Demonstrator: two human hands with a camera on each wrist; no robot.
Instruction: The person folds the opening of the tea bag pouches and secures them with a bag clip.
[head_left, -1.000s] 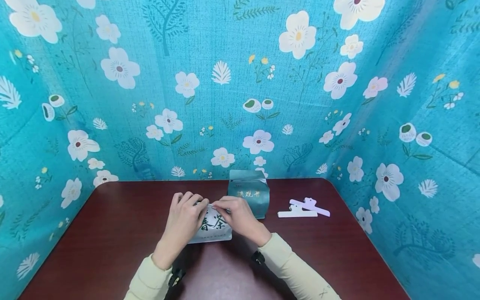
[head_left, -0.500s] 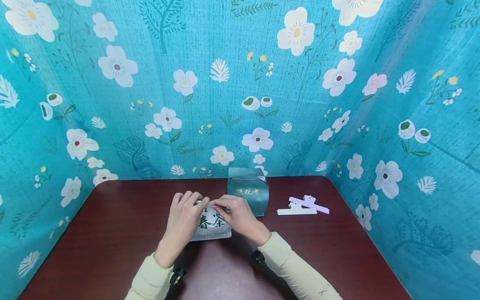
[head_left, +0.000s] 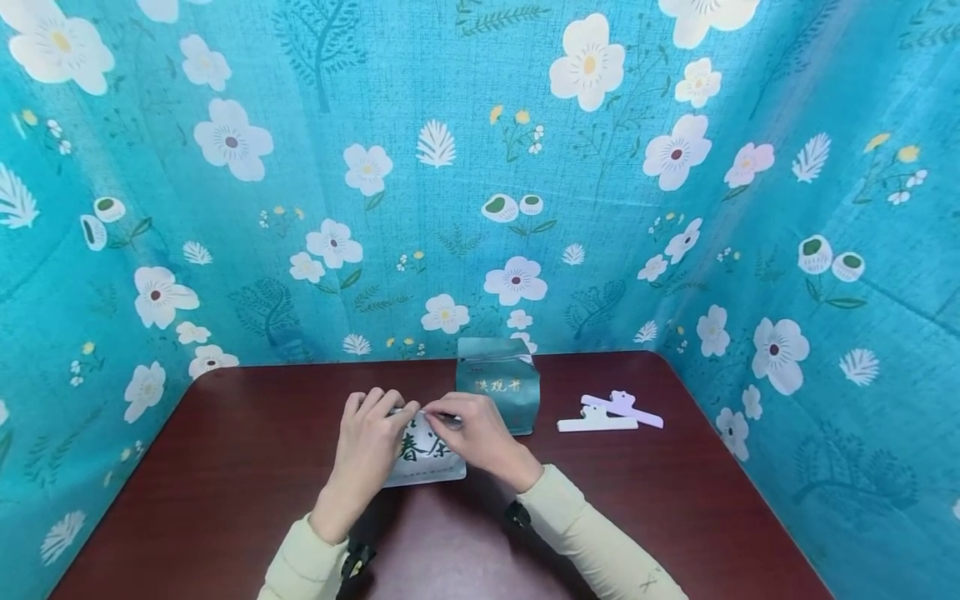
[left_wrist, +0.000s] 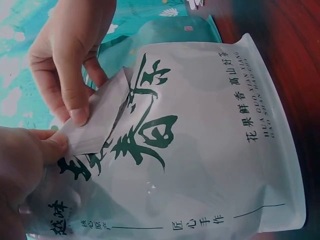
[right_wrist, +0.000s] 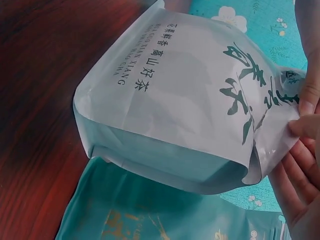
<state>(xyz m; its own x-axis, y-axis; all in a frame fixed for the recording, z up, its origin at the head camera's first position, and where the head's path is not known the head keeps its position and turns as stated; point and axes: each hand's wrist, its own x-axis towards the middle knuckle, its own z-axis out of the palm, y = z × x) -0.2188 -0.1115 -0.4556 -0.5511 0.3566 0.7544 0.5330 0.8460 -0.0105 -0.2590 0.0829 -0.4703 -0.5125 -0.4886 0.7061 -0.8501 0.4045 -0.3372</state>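
Observation:
A white tea pouch (head_left: 426, 457) with green characters stands on the dark red table (head_left: 225, 467), just in front of me. Both hands meet at its top edge. My left hand (head_left: 372, 433) pinches the left part of the folded-down top flap (left_wrist: 97, 120), thumb and finger on it. My right hand (head_left: 474, 429) pinches the same flap from the right, its thumb (left_wrist: 75, 107) pressing the fold. In the right wrist view the pouch (right_wrist: 185, 100) shows its gusseted bottom, with the right fingers (right_wrist: 300, 165) at its creased top. The pouch's mouth is hidden by the hands.
A teal-green tea pouch (head_left: 498, 385) stands right behind the white one, near the backdrop. Two long sealing clips, white (head_left: 596, 425) and lilac (head_left: 626, 410), lie on the table to the right. A floral teal cloth (head_left: 480, 167) walls in the table on three sides.
Both hands stay at the pouch's top, fingers shifting only slightly along the fold. The pouch and the other things have not moved.

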